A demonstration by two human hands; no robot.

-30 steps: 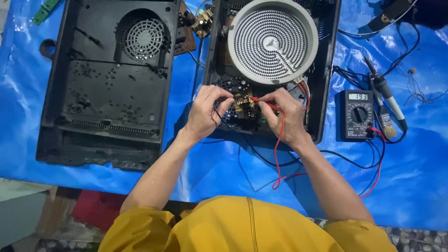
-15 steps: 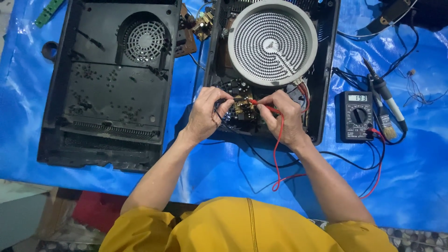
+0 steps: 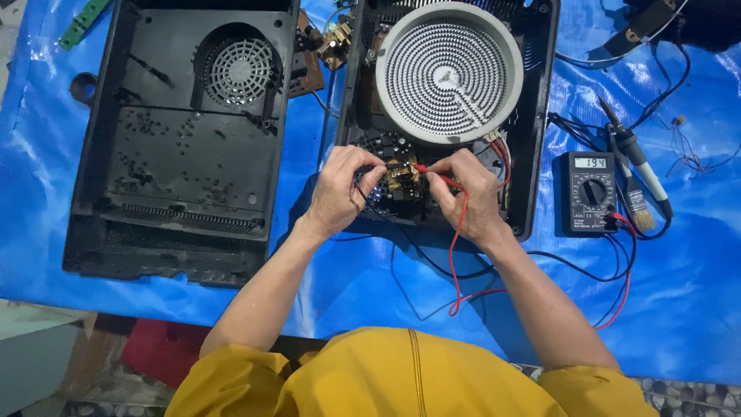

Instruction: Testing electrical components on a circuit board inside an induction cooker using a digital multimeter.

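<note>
An opened black cooker base (image 3: 532, 116) lies on a blue sheet, with a round white coil heater (image 3: 449, 71) in its upper half and a circuit board (image 3: 397, 181) below it. My right hand (image 3: 467, 193) pinches a red test probe (image 3: 432, 174) whose tip touches the board. My left hand (image 3: 343, 189) grips a black probe, mostly hidden by its fingers, against the same board. Red and black leads (image 3: 463, 262) run from the hands to a black multimeter (image 3: 589, 193) on the right.
A black bottom cover with a fan grille (image 3: 185, 131) lies to the left. A soldering iron (image 3: 637, 158), a small brush (image 3: 634, 202) and loose wires lie right of the multimeter. A green board strip (image 3: 83, 22) sits far left. The blue sheet (image 3: 695, 293) ends near my yellow shirt.
Both hands stay on the circuit board with the probes. The view has shifted only slightly.
</note>
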